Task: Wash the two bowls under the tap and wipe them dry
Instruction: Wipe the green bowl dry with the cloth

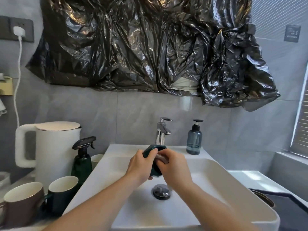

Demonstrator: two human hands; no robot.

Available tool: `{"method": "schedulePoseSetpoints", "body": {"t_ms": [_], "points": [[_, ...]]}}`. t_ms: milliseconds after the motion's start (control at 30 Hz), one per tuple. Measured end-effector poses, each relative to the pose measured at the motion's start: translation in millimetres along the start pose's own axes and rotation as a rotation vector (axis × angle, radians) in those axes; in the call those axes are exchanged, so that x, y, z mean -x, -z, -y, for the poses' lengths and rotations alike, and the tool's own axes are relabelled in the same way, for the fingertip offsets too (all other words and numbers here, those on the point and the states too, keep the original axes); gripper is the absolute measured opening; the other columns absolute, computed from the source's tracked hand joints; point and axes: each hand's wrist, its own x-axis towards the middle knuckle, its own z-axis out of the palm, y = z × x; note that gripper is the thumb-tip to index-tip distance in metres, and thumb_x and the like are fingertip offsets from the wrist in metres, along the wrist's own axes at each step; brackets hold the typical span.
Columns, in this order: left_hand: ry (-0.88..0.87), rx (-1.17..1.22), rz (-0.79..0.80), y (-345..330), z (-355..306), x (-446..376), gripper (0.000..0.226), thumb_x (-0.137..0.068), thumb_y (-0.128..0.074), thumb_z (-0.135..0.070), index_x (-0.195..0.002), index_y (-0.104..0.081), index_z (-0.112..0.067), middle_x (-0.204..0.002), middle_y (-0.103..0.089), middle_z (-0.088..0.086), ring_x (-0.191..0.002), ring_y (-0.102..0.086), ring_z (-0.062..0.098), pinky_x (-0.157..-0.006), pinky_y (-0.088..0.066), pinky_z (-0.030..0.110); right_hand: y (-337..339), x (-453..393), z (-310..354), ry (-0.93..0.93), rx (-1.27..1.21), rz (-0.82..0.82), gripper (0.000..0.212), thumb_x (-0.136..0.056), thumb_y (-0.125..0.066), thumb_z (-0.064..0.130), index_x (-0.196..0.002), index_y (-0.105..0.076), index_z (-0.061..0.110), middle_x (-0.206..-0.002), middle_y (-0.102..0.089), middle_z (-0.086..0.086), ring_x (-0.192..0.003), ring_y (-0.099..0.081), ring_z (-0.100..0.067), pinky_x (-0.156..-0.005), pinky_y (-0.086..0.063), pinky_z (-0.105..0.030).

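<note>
L hand grip round green bowl, R hand inside, over sink

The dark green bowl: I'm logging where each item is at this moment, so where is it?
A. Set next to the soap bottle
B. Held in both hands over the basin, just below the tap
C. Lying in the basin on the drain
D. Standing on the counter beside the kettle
B: the dark green bowl is gripped by the left hand while the right hand presses into it, above the sink and below the tap.
</note>
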Motion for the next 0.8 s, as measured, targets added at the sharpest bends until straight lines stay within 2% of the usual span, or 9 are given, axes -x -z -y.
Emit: {"method": "schedulePoseSetpoints", "body": {"t_ms": [100, 233, 333, 400, 467, 533, 633, 700, 800], "points": [[-0.001, 0.056, 0.025, 0.7, 0.8, -1.1, 0.049, -0.100, -0.059, -0.055, -0.116, -0.061, -0.008, -0.112, -0.066, 0.007, -0.088, -0.072, 0.022, -0.054, -0.063, 0.036, -1.1, 2.1, 4.9, 0.058, -0.034, 0.090, 0.028, -0.092, -0.063, 0.016, -0.109, -0.077, 0.034, -0.085, -0.071, 0.022, -0.081, -0.062, -0.001, -0.069, -0.043, -0.008], [-0.004, 0.085, 0.026, 3.3, 1.0, -4.1, 0.056, -0.100, -0.055, -0.059, -0.118, -0.065, -0.008, -0.112, -0.072, 0.010, -0.088, -0.074, 0.023, -0.052, -0.061, 0.031, -4.3, 6.4, 9.7, 0.149, -0.045, 0.182, 0.035, -0.099, -0.052, 0.011, -0.108, -0.075, 0.036, -0.084, -0.062, 0.033, -0.098, -0.051, -0.003, -0.081, -0.043, -0.018], [-0.006, 0.065, -0.022, 7.7, 1.2, -7.0, 0.057, -0.100, -0.052, -0.062, -0.115, -0.064, -0.008, -0.110, -0.071, 0.010, -0.090, -0.073, 0.024, -0.050, -0.059, 0.030, -2.0, 7.1, 7.4, 0.194, 0.125, 0.175, 0.037, -0.099, -0.052, 0.016, -0.116, -0.075, 0.038, -0.090, -0.067, 0.024, -0.101, -0.049, -0.012, -0.087, -0.035, -0.029], [-0.007, 0.052, -0.060, 11.2, 0.5, -7.0, 0.054, -0.101, -0.052, -0.061, -0.116, -0.061, -0.010, -0.108, -0.067, 0.007, -0.093, -0.070, 0.025, -0.048, -0.058, 0.029, -0.2, 7.2, 6.7, 0.215, 0.274, 0.177, 0.036, -0.100, -0.050, 0.022, -0.119, -0.074, 0.040, -0.087, -0.064, 0.019, -0.102, -0.046, -0.015, -0.089, -0.032, -0.035], [-0.017, 0.049, -0.063, 12.2, 0.0, -5.9, 0.051, -0.102, -0.053, -0.059, -0.118, -0.058, -0.011, -0.106, -0.063, 0.003, -0.093, -0.068, 0.023, -0.047, -0.057, 0.028, 0.4, 8.2, 7.3, 0.216, 0.343, 0.164, 0.037, -0.100, -0.047, 0.024, -0.117, -0.074, 0.040, -0.085, -0.064, 0.016, -0.098, -0.045, -0.017, -0.088, -0.036, -0.037], [-0.025, 0.032, -0.058, 11.4, -0.8, -3.0, 0.049, -0.102, -0.053, -0.058, -0.119, -0.057, -0.013, -0.104, -0.060, -0.001, -0.090, -0.066, 0.020, -0.047, -0.056, 0.028, 0.7, 8.1, 6.9, 0.203, 0.401, 0.133, 0.037, -0.098, -0.042, 0.025, -0.110, -0.075, 0.037, -0.089, -0.072, 0.013, -0.092, -0.045, -0.020, -0.084, -0.041, -0.038], [-0.032, 0.022, -0.044, 8.5, 0.6, -2.2, 0.051, -0.101, -0.056, -0.058, -0.120, -0.058, -0.011, -0.110, -0.061, 0.002, -0.088, -0.066, 0.018, -0.046, -0.055, 0.027, 2.9, 7.4, 3.9, 0.103, 0.387, 0.135, 0.030, -0.101, -0.039, 0.025, -0.102, -0.069, 0.030, -0.090, -0.072, 0.007, -0.090, -0.043, -0.022, -0.069, -0.040, -0.037], [-0.036, 0.002, -0.029, 7.7, 1.0, -1.3, 0.053, -0.100, -0.056, -0.059, -0.121, -0.059, -0.010, -0.116, -0.063, 0.005, -0.090, -0.067, 0.019, -0.045, -0.054, 0.026, 4.0, 8.1, 3.9, 0.071, 0.346, 0.162, 0.026, -0.104, -0.039, 0.024, -0.104, -0.065, 0.027, -0.092, -0.068, 0.005, -0.093, -0.042, -0.022, -0.066, -0.036, -0.036], [-0.037, 0.012, 0.011, 6.3, 3.5, -2.5, 0.056, -0.100, -0.055, -0.061, -0.124, -0.059, -0.011, -0.120, -0.064, 0.005, -0.094, -0.068, 0.020, -0.047, -0.056, 0.027, 1.7, 10.3, 5.0, 0.171, 0.265, 0.202, 0.025, -0.105, -0.038, 0.022, -0.113, -0.060, 0.030, -0.109, -0.065, 0.016, -0.093, -0.042, -0.022, -0.071, -0.041, -0.036]]}}
